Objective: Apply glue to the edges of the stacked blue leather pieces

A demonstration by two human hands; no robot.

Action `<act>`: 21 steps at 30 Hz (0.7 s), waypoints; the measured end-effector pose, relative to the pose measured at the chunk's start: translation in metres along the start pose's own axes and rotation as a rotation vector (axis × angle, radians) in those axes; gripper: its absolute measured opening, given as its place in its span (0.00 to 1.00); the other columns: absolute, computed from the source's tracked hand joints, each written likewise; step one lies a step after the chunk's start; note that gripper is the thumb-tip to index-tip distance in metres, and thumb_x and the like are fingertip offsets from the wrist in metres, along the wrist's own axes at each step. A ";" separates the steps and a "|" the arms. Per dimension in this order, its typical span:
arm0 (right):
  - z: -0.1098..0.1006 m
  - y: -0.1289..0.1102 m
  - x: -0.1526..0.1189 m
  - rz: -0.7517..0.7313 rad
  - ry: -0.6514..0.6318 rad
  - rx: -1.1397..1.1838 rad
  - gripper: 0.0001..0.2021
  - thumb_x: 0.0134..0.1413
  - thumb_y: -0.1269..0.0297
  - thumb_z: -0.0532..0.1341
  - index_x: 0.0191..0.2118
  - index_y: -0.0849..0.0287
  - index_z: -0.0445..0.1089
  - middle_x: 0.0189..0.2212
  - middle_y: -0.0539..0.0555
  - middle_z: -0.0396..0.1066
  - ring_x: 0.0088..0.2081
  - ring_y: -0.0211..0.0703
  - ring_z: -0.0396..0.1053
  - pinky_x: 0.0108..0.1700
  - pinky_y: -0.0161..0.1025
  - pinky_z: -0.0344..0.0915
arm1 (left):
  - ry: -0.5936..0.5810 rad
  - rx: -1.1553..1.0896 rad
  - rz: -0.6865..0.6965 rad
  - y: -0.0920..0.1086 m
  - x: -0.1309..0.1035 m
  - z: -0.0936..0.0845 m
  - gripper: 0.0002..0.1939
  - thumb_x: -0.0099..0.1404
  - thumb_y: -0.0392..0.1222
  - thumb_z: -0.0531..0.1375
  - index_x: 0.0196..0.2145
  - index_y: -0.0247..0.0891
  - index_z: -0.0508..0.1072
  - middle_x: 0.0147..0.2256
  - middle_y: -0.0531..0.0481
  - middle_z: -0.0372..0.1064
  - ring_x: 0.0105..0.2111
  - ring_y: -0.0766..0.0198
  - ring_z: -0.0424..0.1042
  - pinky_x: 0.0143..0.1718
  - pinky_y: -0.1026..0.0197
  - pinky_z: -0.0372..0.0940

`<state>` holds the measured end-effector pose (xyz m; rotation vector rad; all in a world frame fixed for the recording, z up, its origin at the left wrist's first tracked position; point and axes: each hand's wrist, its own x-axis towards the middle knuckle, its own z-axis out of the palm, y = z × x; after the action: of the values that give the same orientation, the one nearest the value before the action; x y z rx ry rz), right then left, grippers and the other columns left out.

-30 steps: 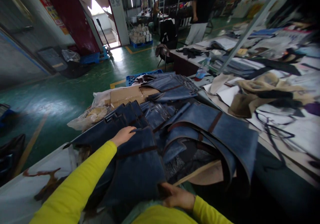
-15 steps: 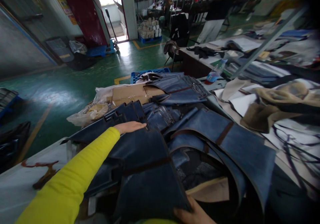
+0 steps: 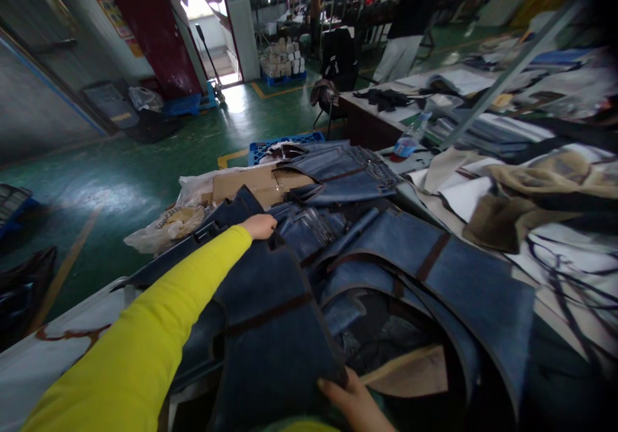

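Through the head camera, I see the left hand [image 3: 261,226] with fingers closed on the far edge of a dark blue panel [image 3: 270,319], while the right hand [image 3: 351,393] grips its near corner. The panel lies just left of curved blue pieces [image 3: 410,235]. Lettering on a plastic bag [image 3: 159,232], a bottle [image 3: 408,142] label and a wall poster [image 3: 116,17] is too blurred for me to read.

Yellow-sleeved left arm [image 3: 159,316] stretches forward and inward, left hand [image 3: 259,226] at its end, back upward, fingers [image 3: 269,223] curled in a grip; right hand [image 3: 356,398] sits low and nearer the body, gripping, thumb [image 3: 331,390] on top, its arm mostly out of view
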<state>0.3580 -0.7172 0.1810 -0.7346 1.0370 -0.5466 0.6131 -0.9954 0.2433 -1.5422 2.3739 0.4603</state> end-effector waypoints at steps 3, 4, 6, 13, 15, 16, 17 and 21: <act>0.013 -0.008 0.018 -0.026 0.059 0.158 0.19 0.39 0.50 0.65 0.33 0.62 0.72 0.33 0.56 0.74 0.38 0.50 0.71 0.46 0.45 0.64 | 0.101 0.037 -0.068 -0.017 -0.003 -0.013 0.17 0.62 0.35 0.51 0.47 0.37 0.70 0.49 0.43 0.66 0.47 0.57 0.68 0.47 0.60 0.62; 0.016 -0.008 0.021 -0.003 0.093 0.197 0.17 0.39 0.52 0.65 0.32 0.61 0.71 0.30 0.55 0.74 0.36 0.49 0.71 0.45 0.44 0.65 | 0.117 0.040 -0.059 -0.016 -0.007 -0.016 0.19 0.62 0.34 0.51 0.51 0.39 0.67 0.52 0.44 0.62 0.48 0.58 0.67 0.48 0.60 0.62; 0.018 -0.004 0.023 0.073 0.146 0.235 0.15 0.38 0.54 0.65 0.29 0.60 0.70 0.23 0.52 0.72 0.29 0.46 0.70 0.40 0.42 0.65 | 0.141 0.042 -0.024 -0.005 -0.019 -0.016 0.26 0.62 0.32 0.50 0.57 0.42 0.60 0.59 0.46 0.54 0.51 0.59 0.65 0.51 0.61 0.60; -0.008 -0.001 0.020 -0.022 -0.054 -0.162 0.19 0.43 0.47 0.61 0.25 0.61 0.69 0.20 0.50 0.67 0.26 0.41 0.66 0.32 0.37 0.63 | 0.289 -0.188 0.161 0.070 -0.113 0.052 0.17 0.66 0.39 0.49 0.51 0.40 0.67 0.47 0.46 0.66 0.48 0.61 0.64 0.53 0.57 0.59; -0.037 -0.022 0.023 -0.092 0.092 -0.458 0.22 0.49 0.45 0.57 0.23 0.61 0.67 0.19 0.50 0.66 0.24 0.39 0.64 0.28 0.36 0.61 | 0.187 -0.236 0.163 0.080 -0.132 0.094 0.17 0.65 0.41 0.51 0.51 0.41 0.67 0.47 0.46 0.66 0.47 0.60 0.65 0.51 0.56 0.61; -0.058 -0.037 0.023 -0.136 0.234 -0.596 0.23 0.52 0.44 0.53 0.22 0.61 0.67 0.18 0.50 0.66 0.23 0.39 0.63 0.27 0.35 0.60 | 0.190 -0.248 0.125 0.083 -0.138 0.114 0.18 0.66 0.41 0.49 0.53 0.41 0.66 0.48 0.45 0.65 0.47 0.59 0.65 0.51 0.55 0.62; -0.081 -0.053 0.023 -0.201 0.373 -0.723 0.23 0.54 0.45 0.52 0.24 0.61 0.68 0.19 0.51 0.66 0.24 0.39 0.64 0.28 0.35 0.60 | 0.212 -0.260 0.077 0.084 -0.141 0.131 0.19 0.67 0.41 0.47 0.53 0.40 0.66 0.49 0.44 0.65 0.48 0.59 0.65 0.52 0.53 0.61; -0.190 -0.103 0.009 -0.382 0.854 -1.165 0.21 0.52 0.54 0.56 0.47 0.62 0.68 0.45 0.62 0.69 0.47 0.51 0.66 0.50 0.43 0.60 | 0.280 -0.347 -0.036 0.082 -0.141 0.161 0.19 0.68 0.42 0.45 0.52 0.37 0.67 0.50 0.43 0.65 0.50 0.58 0.64 0.54 0.51 0.59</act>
<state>0.1829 -0.8435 0.1952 -1.8375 2.0749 -0.5645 0.6027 -0.7816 0.1610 -1.9061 2.5713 0.7231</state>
